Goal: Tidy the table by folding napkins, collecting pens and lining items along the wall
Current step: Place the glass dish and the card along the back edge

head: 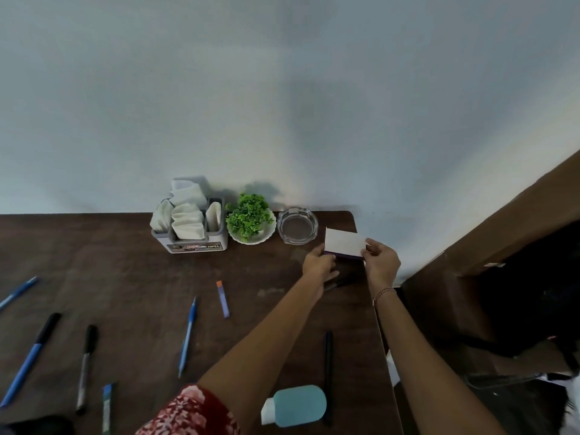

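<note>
Both hands hold a small white-topped box with a purple side (343,243) near the table's far right corner, just right of the glass ashtray (297,226). My left hand (318,265) grips its left end and my right hand (381,260) pinches its right end. Along the wall stand a grey holder stuffed with white napkins (189,226) and a small green plant in a white bowl (250,221). Several pens lie scattered on the dark wooden table (119,265): a blue pen (187,335), a black marker (86,367), a blue-and-black pen (29,359) and a black pen (328,372).
A short purple stick with an orange cap (222,299) lies mid-table. A light blue bottle with a white cap (295,405) lies at the near edge. Another blue pen (18,291) is at far left. The table's right edge (381,334) drops beside brown furniture (502,233).
</note>
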### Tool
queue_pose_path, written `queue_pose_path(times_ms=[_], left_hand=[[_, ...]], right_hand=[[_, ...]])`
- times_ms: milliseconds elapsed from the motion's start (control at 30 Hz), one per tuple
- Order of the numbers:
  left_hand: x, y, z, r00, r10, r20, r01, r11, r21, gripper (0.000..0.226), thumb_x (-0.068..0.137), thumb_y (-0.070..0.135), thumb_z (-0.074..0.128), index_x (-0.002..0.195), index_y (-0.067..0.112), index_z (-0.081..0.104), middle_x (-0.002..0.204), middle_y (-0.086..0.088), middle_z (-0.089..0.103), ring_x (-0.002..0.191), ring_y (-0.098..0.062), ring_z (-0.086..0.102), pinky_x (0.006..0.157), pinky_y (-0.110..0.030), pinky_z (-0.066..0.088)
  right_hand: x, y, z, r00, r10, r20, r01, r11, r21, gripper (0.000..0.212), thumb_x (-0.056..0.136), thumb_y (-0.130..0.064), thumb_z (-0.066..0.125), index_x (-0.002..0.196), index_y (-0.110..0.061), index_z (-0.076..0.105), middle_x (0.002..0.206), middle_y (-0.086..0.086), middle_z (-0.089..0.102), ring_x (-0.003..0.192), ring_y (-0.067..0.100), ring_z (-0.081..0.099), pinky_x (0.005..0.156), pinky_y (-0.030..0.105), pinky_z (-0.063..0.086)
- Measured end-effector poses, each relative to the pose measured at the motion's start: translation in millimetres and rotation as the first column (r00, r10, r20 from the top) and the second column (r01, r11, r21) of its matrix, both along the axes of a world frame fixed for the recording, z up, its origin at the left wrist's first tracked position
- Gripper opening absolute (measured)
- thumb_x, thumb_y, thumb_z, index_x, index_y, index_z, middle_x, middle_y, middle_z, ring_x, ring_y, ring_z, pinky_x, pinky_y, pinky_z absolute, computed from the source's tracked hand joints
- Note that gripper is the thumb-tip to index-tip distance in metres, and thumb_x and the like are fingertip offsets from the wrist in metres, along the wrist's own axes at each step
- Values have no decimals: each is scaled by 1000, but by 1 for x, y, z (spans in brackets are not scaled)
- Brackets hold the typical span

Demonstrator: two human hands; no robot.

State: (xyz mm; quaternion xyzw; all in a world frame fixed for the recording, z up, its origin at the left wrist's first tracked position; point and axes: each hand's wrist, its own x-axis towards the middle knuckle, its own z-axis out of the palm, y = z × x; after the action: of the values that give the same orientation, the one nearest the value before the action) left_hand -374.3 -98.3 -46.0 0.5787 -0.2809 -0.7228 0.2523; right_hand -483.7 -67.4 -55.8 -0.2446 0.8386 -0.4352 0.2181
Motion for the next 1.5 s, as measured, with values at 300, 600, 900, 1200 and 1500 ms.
queue_pose_path(times_ms=[300,600,900,1200,1500], left_hand=[[-10,-15,-11,976,-141,165,162,979,-122,31,95,3,43,125,7,51,99,-9,59,74,-12,58,65,-26,54],[-5,21,-16,288,-69,955,924,282,-258,60,98,23,34,151,8,11,159,-8,12,148,-19,6,120,-36,12],[-14,7,-35,147,-130,981,954,281,-106,61,100,32,23,152,7,2,160,-7,-1,148,-16,-3,120,-37,-6],[-18,-13,-32,163,-202,966,946,310,-95,64,99,35,24,151,6,0,160,-6,-7,147,-15,-7,121,-36,-2],[5,0,-3,230,-197,953,933,323,-159,62,100,32,25,151,5,2,160,-8,-5,147,-17,-8,120,-37,0]], right_hand=[[-13,-25,-18,985,156,-76,-155,988,12,30,88,0,58,118,1,62,119,17,64,111,27,60,96,22,40],[-4,18,-44,512,652,-560,-571,745,345,51,91,1,51,139,0,37,147,18,35,140,32,29,115,39,14],[-18,-1,-33,319,819,-477,-564,569,599,55,100,-12,30,149,-6,7,158,11,3,147,20,1,118,31,-3],[-21,-23,-28,340,836,-431,-582,547,602,53,99,-9,28,149,-5,10,158,10,3,147,19,1,119,30,1],[-5,-1,-7,446,821,-355,-613,570,547,54,103,-22,24,150,-8,1,158,6,-11,145,22,-13,120,39,1]])
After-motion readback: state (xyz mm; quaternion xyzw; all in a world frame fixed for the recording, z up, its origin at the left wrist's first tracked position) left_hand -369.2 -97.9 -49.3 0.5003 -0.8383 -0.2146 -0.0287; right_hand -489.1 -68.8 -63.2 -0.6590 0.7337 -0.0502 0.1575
